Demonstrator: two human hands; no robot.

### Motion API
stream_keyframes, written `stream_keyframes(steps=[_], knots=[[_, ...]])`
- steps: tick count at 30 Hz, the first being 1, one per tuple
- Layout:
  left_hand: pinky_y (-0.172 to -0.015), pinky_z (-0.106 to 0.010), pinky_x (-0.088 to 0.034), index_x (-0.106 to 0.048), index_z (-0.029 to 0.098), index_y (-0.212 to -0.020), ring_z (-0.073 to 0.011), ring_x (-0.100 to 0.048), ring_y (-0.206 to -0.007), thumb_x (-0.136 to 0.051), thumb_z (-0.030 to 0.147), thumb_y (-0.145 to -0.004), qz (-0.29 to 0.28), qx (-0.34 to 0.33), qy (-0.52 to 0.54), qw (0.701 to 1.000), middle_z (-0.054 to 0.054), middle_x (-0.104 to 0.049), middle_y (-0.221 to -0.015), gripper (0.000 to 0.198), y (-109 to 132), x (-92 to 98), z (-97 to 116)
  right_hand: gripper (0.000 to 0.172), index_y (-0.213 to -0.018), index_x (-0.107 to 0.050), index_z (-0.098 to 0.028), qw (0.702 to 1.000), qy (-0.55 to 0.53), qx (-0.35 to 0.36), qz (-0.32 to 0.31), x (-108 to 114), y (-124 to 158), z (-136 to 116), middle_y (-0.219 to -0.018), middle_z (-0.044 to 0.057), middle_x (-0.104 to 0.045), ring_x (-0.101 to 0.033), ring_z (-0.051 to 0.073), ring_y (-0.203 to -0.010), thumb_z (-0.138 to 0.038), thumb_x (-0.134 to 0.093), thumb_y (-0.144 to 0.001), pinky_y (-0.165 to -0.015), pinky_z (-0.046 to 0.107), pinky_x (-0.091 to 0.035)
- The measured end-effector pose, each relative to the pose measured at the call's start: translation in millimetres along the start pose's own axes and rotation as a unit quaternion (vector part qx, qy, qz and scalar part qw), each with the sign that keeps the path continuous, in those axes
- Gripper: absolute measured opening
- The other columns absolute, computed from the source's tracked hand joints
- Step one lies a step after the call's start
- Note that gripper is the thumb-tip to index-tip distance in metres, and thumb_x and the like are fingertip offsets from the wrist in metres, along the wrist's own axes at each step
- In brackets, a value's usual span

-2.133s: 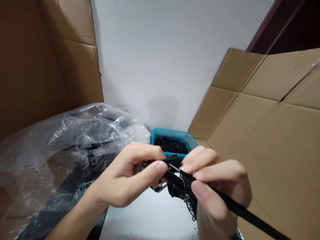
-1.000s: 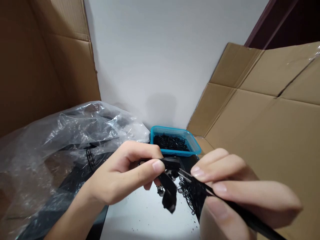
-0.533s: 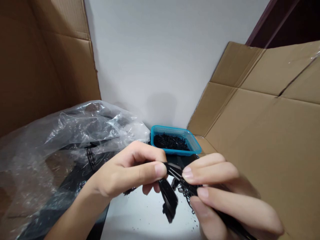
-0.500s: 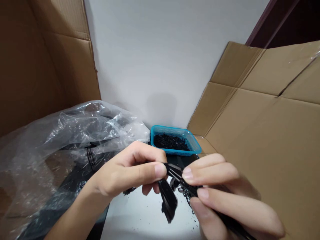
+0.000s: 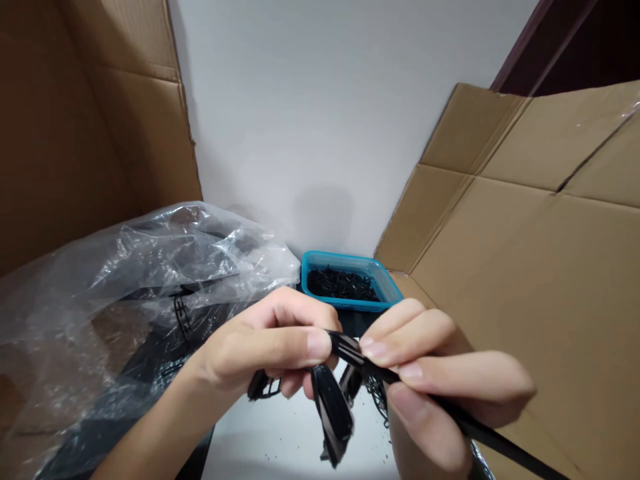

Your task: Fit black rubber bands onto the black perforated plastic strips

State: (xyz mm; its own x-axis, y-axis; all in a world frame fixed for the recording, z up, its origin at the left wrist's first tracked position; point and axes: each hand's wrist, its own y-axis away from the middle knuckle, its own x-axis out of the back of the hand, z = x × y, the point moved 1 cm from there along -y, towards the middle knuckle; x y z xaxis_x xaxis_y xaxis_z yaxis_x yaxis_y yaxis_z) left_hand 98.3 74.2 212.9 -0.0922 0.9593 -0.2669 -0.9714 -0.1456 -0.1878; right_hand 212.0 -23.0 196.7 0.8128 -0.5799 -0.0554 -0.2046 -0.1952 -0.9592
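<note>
My left hand [image 5: 280, 347] is closed, thumb and forefinger pinching a glossy black plastic piece [image 5: 345, 348]. A broad, curved black part [image 5: 334, 413] hangs below that pinch; whether the two are joined is hidden by my fingers. My right hand [image 5: 445, 373] is closed around a slim black rod [image 5: 505, 443] that runs toward the lower right. The rod's tip meets the plastic piece between my fingertips, and I cannot make out what kind of tool or part it is. Behind the hands, more black plastic bits [image 5: 377, 400] show partly.
A blue basket [image 5: 350, 305] holding many small black pieces stands against the white wall. Clear plastic sheeting [image 5: 200, 247] lies at left over something dark. Cardboard panels [image 5: 540, 267] rise on both sides. Black crumbs dot the white surface [image 5: 280, 440] below.
My right hand has shifted and turned slightly, and more of the black rod shows at lower right. The curved black part has tilted a little and hangs slightly lower.
</note>
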Motion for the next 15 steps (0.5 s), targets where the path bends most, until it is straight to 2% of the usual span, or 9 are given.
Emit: stream_keyframes(steps=[2, 3, 8, 12, 15], knots=[[-0.035, -0.021, -0.016, -0.053, 0.015, -0.054, -0.0053, -0.025, -0.032, -0.064, 0.037, -0.076, 0.002, -0.003, 0.003, 1.0, 0.006, -0.035, -0.037, 0.033, -0.5, -0.9, -0.2, 0.016, -0.09, -0.056, -0.019, 0.997, -0.053, 0.049, 0.034, -3.2, 0.9, 2.3, -0.076, 0.002, -0.059, -0.057, 0.012, -0.059, -0.007, -0.051, -0.082, -0.045, 0.029, -0.045], [-0.035, -0.022, -0.015, -0.052, 0.016, -0.053, -0.0058, -0.025, -0.032, -0.064, 0.037, -0.075, 0.005, -0.005, 0.004, 1.0, 0.006, -0.033, -0.035, 0.033, -0.9, -1.1, 0.0, 0.017, -0.091, -0.056, -0.017, 0.995, -0.076, 0.051, 0.035, -3.6, 1.9, 3.5, -0.077, 0.003, -0.06, -0.058, 0.013, -0.062, -0.005, -0.05, -0.082, -0.046, 0.029, -0.046], [-0.034, -0.023, -0.015, -0.05, 0.017, -0.05, -0.0068, -0.025, -0.032, -0.065, 0.041, -0.071, 0.016, 0.007, -0.01, 1.0, 0.005, -0.033, -0.035, 0.035, -2.7, 0.1, 0.3, 0.01, -0.085, -0.052, -0.023, 0.979, -0.194, -0.059, -0.012, -3.3, 2.5, 11.8, -0.073, 0.0, -0.06, -0.056, 0.014, -0.063, -0.014, -0.052, -0.082, -0.049, 0.029, -0.048], [-0.035, -0.023, -0.016, -0.051, 0.016, -0.052, -0.0057, -0.026, -0.033, -0.066, 0.041, -0.071, 0.008, 0.003, -0.006, 1.0, 0.005, -0.035, -0.037, 0.035, -1.8, -0.9, -1.8, 0.016, -0.07, -0.04, -0.022, 0.93, -0.332, -0.157, -0.019, -11.6, -6.8, 18.6, -0.056, -0.005, -0.044, -0.048, 0.01, -0.051, -0.019, -0.054, -0.075, -0.042, 0.021, -0.041], [-0.032, -0.021, -0.015, -0.054, 0.015, -0.055, -0.0036, -0.023, -0.03, -0.066, 0.036, -0.073, -0.001, -0.005, 0.016, 1.0, 0.006, -0.036, -0.037, 0.03, -1.4, -4.6, -3.1, 0.022, -0.066, -0.034, -0.021, 0.906, -0.38, -0.184, -0.035, -15.5, -12.0, 21.3, -0.052, -0.006, -0.037, -0.042, 0.008, -0.046, -0.019, -0.055, -0.069, -0.039, 0.018, -0.037]])
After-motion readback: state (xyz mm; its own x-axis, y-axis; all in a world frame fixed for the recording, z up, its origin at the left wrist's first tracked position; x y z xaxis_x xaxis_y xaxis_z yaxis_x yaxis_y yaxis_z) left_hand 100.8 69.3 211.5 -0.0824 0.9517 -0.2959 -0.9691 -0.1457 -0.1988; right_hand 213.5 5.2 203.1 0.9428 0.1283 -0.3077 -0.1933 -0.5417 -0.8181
